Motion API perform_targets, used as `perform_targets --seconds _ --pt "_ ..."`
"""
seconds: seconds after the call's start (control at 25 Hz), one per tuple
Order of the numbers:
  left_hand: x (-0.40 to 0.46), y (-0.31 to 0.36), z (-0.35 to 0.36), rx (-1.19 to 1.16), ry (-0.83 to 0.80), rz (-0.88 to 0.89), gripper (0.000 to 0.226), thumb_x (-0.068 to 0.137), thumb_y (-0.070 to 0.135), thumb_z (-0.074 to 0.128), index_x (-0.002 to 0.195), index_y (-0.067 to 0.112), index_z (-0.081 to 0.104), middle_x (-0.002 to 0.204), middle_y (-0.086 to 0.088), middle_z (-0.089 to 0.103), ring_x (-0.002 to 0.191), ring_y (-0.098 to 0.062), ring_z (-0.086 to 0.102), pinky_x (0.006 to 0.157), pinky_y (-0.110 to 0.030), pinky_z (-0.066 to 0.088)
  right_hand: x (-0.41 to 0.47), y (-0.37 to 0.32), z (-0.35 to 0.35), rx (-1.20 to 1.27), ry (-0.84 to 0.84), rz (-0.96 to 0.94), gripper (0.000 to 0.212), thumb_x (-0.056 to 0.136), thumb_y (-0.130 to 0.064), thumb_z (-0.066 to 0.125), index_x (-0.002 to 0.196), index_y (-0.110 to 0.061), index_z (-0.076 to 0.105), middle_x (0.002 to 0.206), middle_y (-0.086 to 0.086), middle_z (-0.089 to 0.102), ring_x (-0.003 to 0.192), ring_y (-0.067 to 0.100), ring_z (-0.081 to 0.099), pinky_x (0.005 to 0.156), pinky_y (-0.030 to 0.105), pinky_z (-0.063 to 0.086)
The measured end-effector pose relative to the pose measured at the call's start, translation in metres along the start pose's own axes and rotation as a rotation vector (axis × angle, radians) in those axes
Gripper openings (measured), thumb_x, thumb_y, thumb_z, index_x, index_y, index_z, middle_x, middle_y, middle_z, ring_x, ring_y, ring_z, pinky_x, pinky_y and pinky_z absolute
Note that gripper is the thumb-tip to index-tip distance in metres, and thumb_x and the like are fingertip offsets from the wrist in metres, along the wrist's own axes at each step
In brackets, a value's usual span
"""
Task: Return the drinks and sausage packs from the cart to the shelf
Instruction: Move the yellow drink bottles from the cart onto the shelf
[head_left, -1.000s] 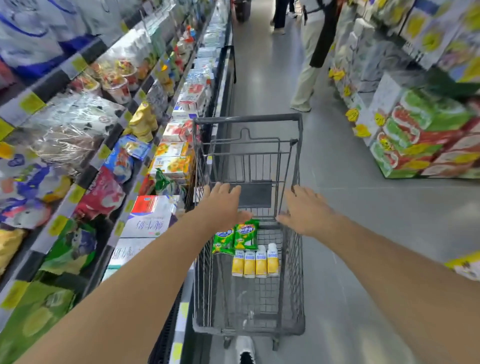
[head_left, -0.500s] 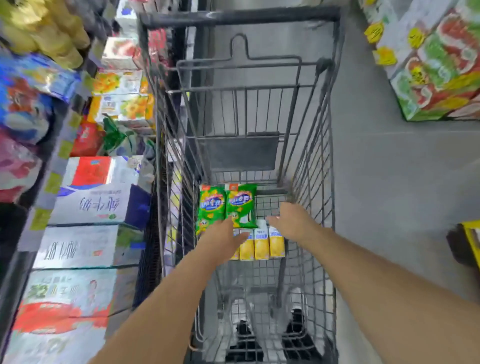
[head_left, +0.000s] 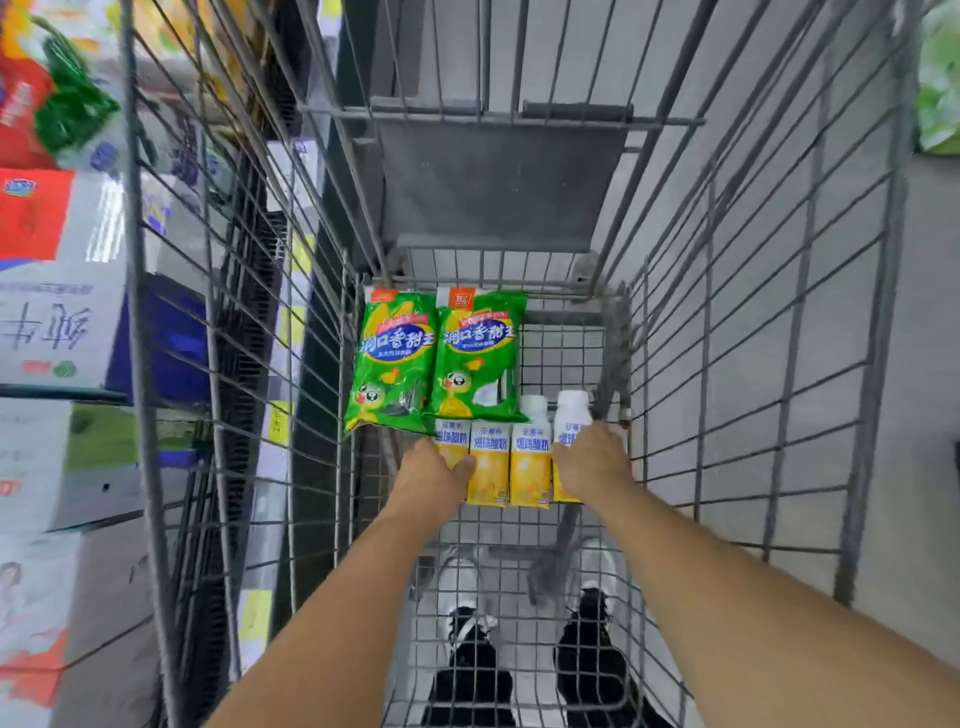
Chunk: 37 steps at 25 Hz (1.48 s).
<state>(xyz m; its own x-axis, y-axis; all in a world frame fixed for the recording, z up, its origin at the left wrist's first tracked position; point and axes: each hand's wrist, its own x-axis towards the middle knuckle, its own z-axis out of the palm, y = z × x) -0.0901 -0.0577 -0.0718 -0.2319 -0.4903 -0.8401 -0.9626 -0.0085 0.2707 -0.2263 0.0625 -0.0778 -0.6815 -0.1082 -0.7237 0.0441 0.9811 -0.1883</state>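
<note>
Two green sausage packs (head_left: 434, 361) lie side by side on the floor of the grey wire cart (head_left: 769, 332). Just in front of them lies a row of several yellow-and-white drink bottles (head_left: 511, 462) with white caps. My left hand (head_left: 434, 475) rests on the leftmost bottle, fingers curled over it. My right hand (head_left: 589, 460) covers the rightmost bottle at the cart's right wall. Both hands touch the bottles; whether they grip them firmly is hidden by the backs of the hands.
Shelving with boxed goods (head_left: 57, 322) and yellow price tags (head_left: 280, 423) runs along the left, close to the cart. Grey floor (head_left: 930, 415) lies to the right. My shoes (head_left: 535, 649) show through the cart's mesh bottom.
Both hands left the cart handle and dropped down into the basket onto the bottle row. My view has tilted down and moved closer to the cart floor.
</note>
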Motion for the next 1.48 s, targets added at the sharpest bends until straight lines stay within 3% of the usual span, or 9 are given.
perform_targets --seconds 0.2,0.44,0.6,0.72,1.08,1.2,1.28,1.36,1.48 --pt "0.009 0.004 0.008 -0.076 0.023 -0.12 0.082 0.086 0.059 0.058 0.141 0.002 0.035 0.142 -0.016 0.042 0.124 -0.036 0.05 0.102 -0.05 0.046 0.01 0.002 0.009 0.064 0.013 0.039 0.066 0.087 -0.026 0.072 0.131 0.006 0.034 0.133 0.022 0.055 0.121 0.038 0.055 0.093 0.04 0.046" --pt "0.008 -0.008 0.009 -0.121 -0.067 -0.2 0.048 0.09 0.049 0.059 0.105 0.004 0.053 0.11 -0.014 0.06 0.086 -0.026 0.056 0.072 -0.032 0.046 0.019 0.002 0.01 -0.147 0.011 0.069 0.086 0.08 -0.04 0.077 0.14 0.004 0.034 0.14 0.02 0.041 0.13 0.034 0.04 0.098 0.038 0.042" --pt "-0.026 -0.025 0.004 -0.168 -0.169 -0.245 0.052 0.079 0.054 0.069 0.105 0.01 0.061 0.104 -0.009 0.072 0.086 -0.024 0.069 0.081 -0.036 0.058 0.005 -0.003 -0.001 -0.135 -0.079 0.121 0.083 0.074 -0.035 0.08 0.139 -0.002 0.041 0.137 0.018 0.044 0.126 0.032 0.046 0.08 0.03 0.04" --pt "-0.061 -0.023 -0.023 -0.194 -0.189 -0.198 0.052 0.078 0.055 0.071 0.104 0.011 0.061 0.102 -0.011 0.074 0.09 -0.026 0.073 0.084 -0.039 0.058 -0.028 -0.02 -0.03 -0.083 -0.105 0.07 0.08 0.07 -0.034 0.082 0.135 -0.002 0.048 0.131 0.017 0.053 0.122 0.031 0.054 0.088 0.028 0.049" --pt "-0.25 0.053 -0.217 -0.505 0.016 0.29 0.017 0.081 0.02 0.081 0.089 0.01 0.07 0.088 -0.005 0.078 0.073 -0.013 0.071 0.076 -0.032 0.06 -0.223 -0.123 -0.211 0.371 -0.092 -0.439 0.055 0.068 -0.013 0.089 0.106 -0.011 0.049 0.112 0.011 0.064 0.101 0.025 0.065 0.091 0.05 0.055" --pt "-0.32 0.06 -0.275 -0.544 0.177 0.439 0.019 0.083 0.005 0.076 0.074 0.013 0.062 0.052 0.013 0.068 0.047 0.006 0.06 0.052 -0.012 0.052 -0.295 -0.159 -0.263 0.409 -0.085 -0.641 0.063 0.067 -0.009 0.089 0.12 -0.007 0.053 0.113 0.009 0.067 0.101 0.023 0.066 0.094 0.048 0.054" --pt "-0.359 0.051 -0.302 -0.583 0.3 0.481 0.019 0.077 0.009 0.082 0.084 0.01 0.065 0.068 0.007 0.074 0.064 -0.005 0.07 0.072 -0.029 0.062 -0.339 -0.178 -0.288 0.434 -0.098 -0.771 0.061 0.068 -0.006 0.088 0.119 -0.007 0.054 0.109 0.01 0.069 0.095 0.022 0.067 0.092 0.047 0.055" --pt "-0.396 0.042 -0.321 -0.649 0.386 0.49 0.044 0.067 0.021 0.09 0.101 0.011 0.064 0.095 -0.008 0.076 0.09 -0.025 0.073 0.089 -0.05 0.057 -0.375 -0.192 -0.305 0.449 -0.133 -0.894 0.058 0.07 -0.005 0.087 0.116 -0.01 0.053 0.106 0.009 0.069 0.093 0.023 0.067 0.09 0.047 0.056" --pt "-0.458 0.019 -0.331 -0.7 0.528 0.492 0.058 0.062 0.025 0.091 0.109 0.009 0.062 0.103 -0.013 0.074 0.098 -0.032 0.071 0.092 -0.055 0.055 -0.436 -0.2 -0.323 0.428 -0.195 -1.1 0.057 0.07 -0.008 0.087 0.115 -0.013 0.052 0.1 0.002 0.067 0.093 0.021 0.066 0.081 0.037 0.057"
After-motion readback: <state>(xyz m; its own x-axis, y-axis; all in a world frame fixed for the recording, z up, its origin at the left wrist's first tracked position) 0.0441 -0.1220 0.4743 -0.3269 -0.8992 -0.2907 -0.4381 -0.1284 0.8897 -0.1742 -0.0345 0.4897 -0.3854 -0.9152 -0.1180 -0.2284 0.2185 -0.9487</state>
